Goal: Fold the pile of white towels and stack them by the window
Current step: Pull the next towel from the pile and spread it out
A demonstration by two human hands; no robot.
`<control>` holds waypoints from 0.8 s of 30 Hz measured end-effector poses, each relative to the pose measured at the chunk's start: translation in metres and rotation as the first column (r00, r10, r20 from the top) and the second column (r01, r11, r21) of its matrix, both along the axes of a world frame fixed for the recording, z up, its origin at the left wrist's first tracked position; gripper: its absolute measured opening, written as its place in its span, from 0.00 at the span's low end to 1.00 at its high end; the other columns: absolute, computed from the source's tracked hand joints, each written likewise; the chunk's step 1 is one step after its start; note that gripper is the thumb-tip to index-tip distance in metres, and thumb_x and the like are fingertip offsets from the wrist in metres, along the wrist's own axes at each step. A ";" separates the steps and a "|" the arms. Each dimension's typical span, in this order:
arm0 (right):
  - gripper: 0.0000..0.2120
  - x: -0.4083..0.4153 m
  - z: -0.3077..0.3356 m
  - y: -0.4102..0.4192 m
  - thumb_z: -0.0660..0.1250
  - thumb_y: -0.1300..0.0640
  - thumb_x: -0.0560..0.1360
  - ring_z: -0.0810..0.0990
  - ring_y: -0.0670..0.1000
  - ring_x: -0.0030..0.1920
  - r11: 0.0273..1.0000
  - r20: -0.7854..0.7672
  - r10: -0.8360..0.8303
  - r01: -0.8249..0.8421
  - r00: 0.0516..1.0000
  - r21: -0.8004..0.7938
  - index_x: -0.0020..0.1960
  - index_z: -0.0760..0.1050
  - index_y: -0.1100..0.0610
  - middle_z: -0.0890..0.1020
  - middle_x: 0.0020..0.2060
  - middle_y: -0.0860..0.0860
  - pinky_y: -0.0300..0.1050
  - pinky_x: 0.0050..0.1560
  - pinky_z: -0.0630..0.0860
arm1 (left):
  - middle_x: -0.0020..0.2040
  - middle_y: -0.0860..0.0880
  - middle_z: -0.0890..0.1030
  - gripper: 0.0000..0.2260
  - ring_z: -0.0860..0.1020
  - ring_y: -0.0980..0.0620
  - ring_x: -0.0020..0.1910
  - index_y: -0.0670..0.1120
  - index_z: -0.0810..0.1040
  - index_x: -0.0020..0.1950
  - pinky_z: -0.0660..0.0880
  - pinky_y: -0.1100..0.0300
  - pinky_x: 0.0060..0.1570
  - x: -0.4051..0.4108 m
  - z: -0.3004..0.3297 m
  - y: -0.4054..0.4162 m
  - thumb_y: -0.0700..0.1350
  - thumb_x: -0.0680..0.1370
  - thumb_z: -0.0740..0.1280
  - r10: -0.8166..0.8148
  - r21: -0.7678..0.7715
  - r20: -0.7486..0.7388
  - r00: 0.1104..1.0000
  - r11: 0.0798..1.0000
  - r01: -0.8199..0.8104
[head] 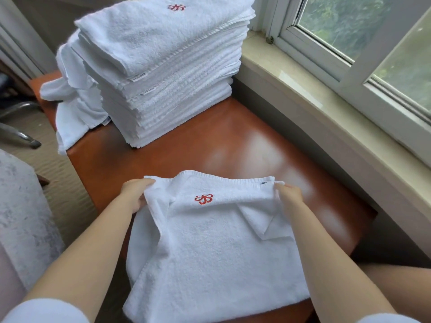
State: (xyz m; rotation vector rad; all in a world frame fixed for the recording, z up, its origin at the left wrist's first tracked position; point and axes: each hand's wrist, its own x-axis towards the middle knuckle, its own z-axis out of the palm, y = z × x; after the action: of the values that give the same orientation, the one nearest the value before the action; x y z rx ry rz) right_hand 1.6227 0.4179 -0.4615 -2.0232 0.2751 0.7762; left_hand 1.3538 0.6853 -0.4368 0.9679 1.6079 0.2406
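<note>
A white towel with a red embroidered mark lies partly folded on the near end of the reddish-brown table. My left hand grips its far left corner, and my right hand pinches its far right corner. A tall stack of folded white towels stands at the table's far end, close to the window. Loose unfolded white towels hang over the table's left edge beside the stack.
A pale stone window sill runs along the table's right side. Chair legs stand on the carpet at far left. A grey-white fabric surface lies at the near left. Bare table top shows between the stack and the held towel.
</note>
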 end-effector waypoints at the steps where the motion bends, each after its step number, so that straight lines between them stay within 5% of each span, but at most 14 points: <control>1: 0.08 -0.001 0.002 -0.001 0.63 0.60 0.77 0.72 0.52 0.32 0.999 -0.005 -0.017 0.017 1.000 0.035 0.41 0.78 0.59 0.75 0.34 0.53 0.39 0.33 0.69 | 0.50 0.41 0.79 0.14 0.78 0.46 0.48 0.40 0.74 0.61 0.76 0.55 0.45 -0.002 0.001 -0.001 0.38 0.76 0.69 0.004 0.003 0.051 0.999 1.000 -0.004; 4: 0.07 -0.004 0.008 -0.001 0.59 0.61 0.80 0.70 0.49 0.31 0.988 -0.006 -0.095 0.095 0.995 0.119 0.48 0.75 0.58 0.73 0.34 0.51 0.36 0.24 0.67 | 0.57 0.39 0.79 0.15 0.78 0.44 0.54 0.38 0.75 0.62 0.77 0.53 0.53 -0.006 -0.004 -0.001 0.36 0.76 0.69 -0.013 0.026 0.056 0.998 1.000 0.011; 8: 0.12 -0.011 0.003 0.000 0.58 0.59 0.81 0.73 0.49 0.34 0.961 -0.006 -0.176 0.173 0.984 0.216 0.56 0.78 0.63 0.75 0.35 0.51 0.41 0.34 0.69 | 0.56 0.40 0.78 0.08 0.78 0.42 0.58 0.41 0.76 0.50 0.76 0.52 0.58 -0.007 -0.009 -0.003 0.34 0.74 0.72 0.043 0.064 0.043 0.998 0.997 -0.046; 13: 0.12 -0.013 0.001 0.002 0.60 0.56 0.82 0.74 0.47 0.39 0.923 0.049 -0.260 0.234 0.964 0.306 0.58 0.77 0.62 0.75 0.37 0.48 0.39 0.38 0.71 | 0.56 0.41 0.80 0.19 0.80 0.43 0.55 0.41 0.77 0.57 0.78 0.49 0.58 -0.012 -0.014 -0.002 0.29 0.69 0.73 0.059 0.143 0.073 0.996 0.987 -0.069; 16: 0.12 -0.013 -0.006 0.005 0.62 0.51 0.80 0.77 0.51 0.49 0.943 0.116 -0.233 0.195 0.966 0.269 0.56 0.79 0.56 0.79 0.43 0.49 0.43 0.53 0.75 | 0.54 0.42 0.81 0.20 0.81 0.44 0.53 0.41 0.79 0.55 0.79 0.51 0.54 -0.015 -0.015 -0.003 0.24 0.67 0.70 0.031 0.231 0.018 0.999 0.972 -0.034; 19: 0.14 -0.007 -0.022 -0.001 0.63 0.44 0.75 0.79 0.57 0.54 0.992 0.121 -0.116 0.108 0.986 0.070 0.42 0.81 0.52 0.80 0.39 0.45 0.54 0.66 0.71 | 0.56 0.42 0.81 0.24 0.80 0.44 0.55 0.41 0.78 0.58 0.78 0.50 0.55 -0.017 -0.016 0.000 0.21 0.67 0.68 0.054 0.198 0.019 0.998 0.978 -0.057; 24: 0.15 0.000 -0.020 0.003 0.63 0.48 0.73 0.71 0.52 0.38 0.999 0.098 -0.034 0.037 0.995 -0.036 0.36 0.72 0.60 0.72 0.33 0.52 0.46 0.45 0.69 | 0.56 0.42 0.78 0.25 0.77 0.44 0.52 0.38 0.77 0.61 0.77 0.54 0.46 -0.013 -0.009 0.004 0.19 0.68 0.62 0.045 0.111 -0.017 0.999 0.993 -0.043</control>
State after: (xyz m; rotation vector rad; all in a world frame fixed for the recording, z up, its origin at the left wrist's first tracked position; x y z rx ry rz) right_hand 1.6231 0.4209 -0.4811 -2.0791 0.2705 0.6527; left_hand 1.3408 0.6891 -0.4462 1.0226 1.6488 0.3551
